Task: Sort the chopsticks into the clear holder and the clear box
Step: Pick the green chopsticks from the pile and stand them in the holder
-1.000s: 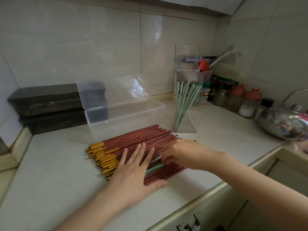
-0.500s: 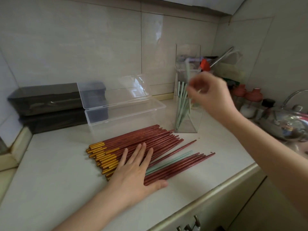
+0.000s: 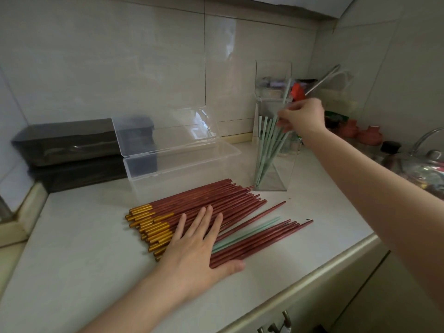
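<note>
A pile of red chopsticks with gold ends [image 3: 206, 205] lies on the white counter. My left hand [image 3: 197, 246] rests flat on the pile with fingers spread. One pale green chopstick [image 3: 252, 231] lies among the red ones at the pile's near right. The clear holder [image 3: 274, 164] stands upright behind the pile with several green chopsticks in it. My right hand [image 3: 302, 118] is above the holder's mouth and pinches a green chopstick [image 3: 286, 90] that points down into it. The clear box [image 3: 177, 162] sits open at the back, with nothing inside.
Two dark lidded boxes [image 3: 72, 150] are stacked at the back left. Jars with red lids [image 3: 360, 133], a metal kettle [image 3: 427, 164] and other kitchen items crowd the right corner. The counter's front edge [image 3: 312, 277] runs diagonally close to the pile.
My right hand left the pile with a green chopstick and rose to the clear holder, now lowering it in. Some red chopsticks slid out to the right. My left hand stayed put.
</note>
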Demonstrator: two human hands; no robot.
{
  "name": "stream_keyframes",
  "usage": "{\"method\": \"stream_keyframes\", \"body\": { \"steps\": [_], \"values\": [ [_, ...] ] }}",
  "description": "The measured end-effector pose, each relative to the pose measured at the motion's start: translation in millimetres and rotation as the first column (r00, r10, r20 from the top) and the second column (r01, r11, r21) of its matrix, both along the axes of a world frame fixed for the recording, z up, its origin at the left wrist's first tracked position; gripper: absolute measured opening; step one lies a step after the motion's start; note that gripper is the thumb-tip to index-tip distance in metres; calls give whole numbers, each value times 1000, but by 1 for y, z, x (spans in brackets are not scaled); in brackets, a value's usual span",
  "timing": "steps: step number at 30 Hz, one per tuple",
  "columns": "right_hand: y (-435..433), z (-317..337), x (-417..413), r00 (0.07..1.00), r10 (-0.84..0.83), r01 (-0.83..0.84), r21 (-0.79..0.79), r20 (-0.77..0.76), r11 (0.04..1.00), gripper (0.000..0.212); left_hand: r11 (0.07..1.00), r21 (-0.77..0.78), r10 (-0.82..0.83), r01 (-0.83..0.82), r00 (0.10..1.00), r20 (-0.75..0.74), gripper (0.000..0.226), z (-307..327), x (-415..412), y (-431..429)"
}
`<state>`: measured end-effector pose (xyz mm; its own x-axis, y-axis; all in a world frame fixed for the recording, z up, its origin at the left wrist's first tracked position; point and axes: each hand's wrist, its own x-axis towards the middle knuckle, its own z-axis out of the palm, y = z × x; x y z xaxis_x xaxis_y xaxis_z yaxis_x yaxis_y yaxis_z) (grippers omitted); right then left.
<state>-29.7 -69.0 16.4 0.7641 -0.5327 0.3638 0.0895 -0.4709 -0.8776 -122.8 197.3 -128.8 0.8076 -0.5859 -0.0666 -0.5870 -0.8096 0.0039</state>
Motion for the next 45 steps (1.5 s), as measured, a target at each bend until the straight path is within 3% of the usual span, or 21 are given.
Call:
{"method": "stream_keyframes", "body": {
  "steps": [2,3,7,9,10,12,15,20,25,28,31,34,37,39,41,43,45],
  "values": [
    [0,-7,-1,992,7,-17,-84,-127,996,18,1000,2,3,-3,1000,-6,103,1,-1,0],
    [0,-9,-2,993,-1,-13,-118,-121,993,19,1000,0,4,-4,1000,-6,102,1,-1,-1],
    [9,-15,-25,990,-8,40,-233,139,972,12,1000,-3,12,-12,1000,-4,102,2,0,0],
    [20,-22,-46,990,123,-87,-371,75,925,11,1000,-1,12,-12,1000,-3,102,2,-1,0],
    [27,-28,-59,972,230,-227,-440,-49,869,11,1000,-1,10,-10,1000,0,103,2,-2,0],
    [42,-44,-82,845,405,-534,-520,-349,666,10,1000,-9,10,-10,1000,7,104,1,-2,0],
    [55,-74,-95,686,480,-726,-558,-548,401,9,1000,-21,10,-10,1000,20,104,0,-1,0],
    [62,-93,-93,663,402,-741,-630,-631,233,14,999,-35,2,-2,1000,21,96,2,-3,-1],
    [69,-97,-95,724,395,-617,-787,-565,5,13,999,-35,-24,25,999,23,91,2,-1,0],
    [68,-95,-95,734,377,-588,-806,-565,-63,12,999,-35,-29,29,1000,13,90,2,-1,0],
    [57,-92,-96,739,387,-592,-806,-551,-17,4,999,-35,-24,24,1000,2,89,2,-2,-1],
    [42,-79,-97,773,425,-566,-815,-472,125,6,999,-35,-22,22,1000,2,89,2,-1,0],
    [31,-55,-91,862,457,-430,-795,-220,427,9,999,-21,-28,28,999,23,91,0,0,2],
    [27,-37,-81,909,415,-293,-658,32,694,15,999,-18,-29,29,999,22,89,-1,1,1],
    [23,-17,-64,924,295,-182,-400,244,898,16,999,-21,-27,28,1000,11,88,-1,1,0],
    [18,0,-46,928,164,-114,-164,334,980,14,999,-24,-30,30,1000,5,88,-1,1,0],
    [15,8,-28,945,80,-68,-48,318,996,16,999,-35,-30,30,1000,3,87,-2,1,1]
  ]
}}
